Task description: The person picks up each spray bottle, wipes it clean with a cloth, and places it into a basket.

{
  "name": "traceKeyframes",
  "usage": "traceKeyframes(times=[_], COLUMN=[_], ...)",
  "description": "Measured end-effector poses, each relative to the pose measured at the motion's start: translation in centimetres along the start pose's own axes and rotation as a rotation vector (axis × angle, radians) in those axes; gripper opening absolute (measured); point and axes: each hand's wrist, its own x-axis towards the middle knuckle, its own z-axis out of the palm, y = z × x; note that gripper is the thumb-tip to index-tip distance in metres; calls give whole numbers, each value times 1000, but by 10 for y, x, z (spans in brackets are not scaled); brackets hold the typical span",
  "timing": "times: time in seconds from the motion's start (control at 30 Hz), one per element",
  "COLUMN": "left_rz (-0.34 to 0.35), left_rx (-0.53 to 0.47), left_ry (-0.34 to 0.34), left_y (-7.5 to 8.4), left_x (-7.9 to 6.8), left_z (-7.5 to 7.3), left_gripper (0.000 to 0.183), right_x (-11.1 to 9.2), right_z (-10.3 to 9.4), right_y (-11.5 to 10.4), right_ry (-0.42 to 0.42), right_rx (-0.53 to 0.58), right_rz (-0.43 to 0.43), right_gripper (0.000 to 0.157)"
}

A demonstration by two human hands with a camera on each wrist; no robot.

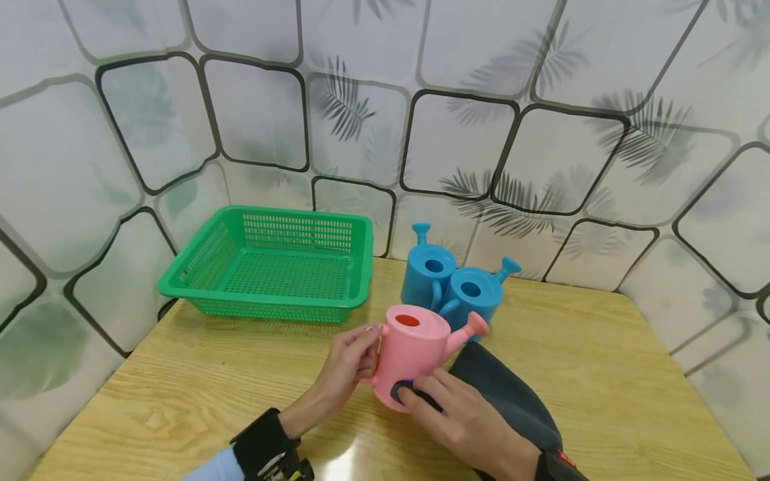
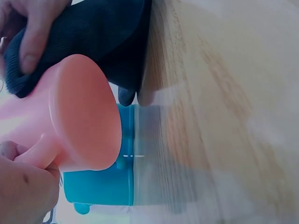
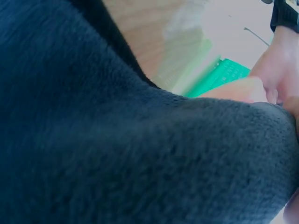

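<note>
A pink watering can is held just above the table in the head view, its spout pointing right. My left hand grips its handle on the left side; the left wrist view shows the can's round base and the fingers at the handle. With my right hand I pinch a dark grey cloth and press it against the can's lower side. The rest of the cloth hangs down to the right of that hand. In the right wrist view the cloth hides most of the can.
Two blue watering cans stand side by side behind the pink one. A green plastic basket sits at the back left of the wooden table. A patterned wall covering closes off the back and sides.
</note>
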Motion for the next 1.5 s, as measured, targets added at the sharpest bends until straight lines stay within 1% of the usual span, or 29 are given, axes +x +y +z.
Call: traceKeyframes(times=[0.07,0.17,0.27,0.5,0.63,0.77,0.93,1.2,1.33,1.5], left_rz=[-5,-11,-26,-73,-80,-90,-80,-72,-80,-83], left_rx=[15,25,29,48,58,48,33,-4,-25,-31], left_ry=[-6,-6,-7,15,31,27,15,18,17,21], left_y=[0,-1,-1,1,1,1,1,1,1,0], left_x=[0,-1,-2,-2,-3,-5,-6,-5,-5,-5], left_z=[0,0,-1,-3,-5,-6,-6,-5,-6,-7], left_gripper=[47,50,52,51,54,57,56,47,47,48], right_x=[0,-1,-2,1,1,0,0,0,-1,-3], right_z=[-1,-4,-7,-13,-16,-17,-17,-15,-14,-12], right_y=[3,7,12,22,25,27,28,29,27,24], right_ry=[35,48,69,164,216,242,254,256,246,220], right_rx=[-29,-46,-57,-124,-145,-155,-160,-145,-118,-49], right_rz=[20,81,128,200,245,271,268,231,221,192], right_gripper=[32,31,33,44,43,41,40,38,38,35])
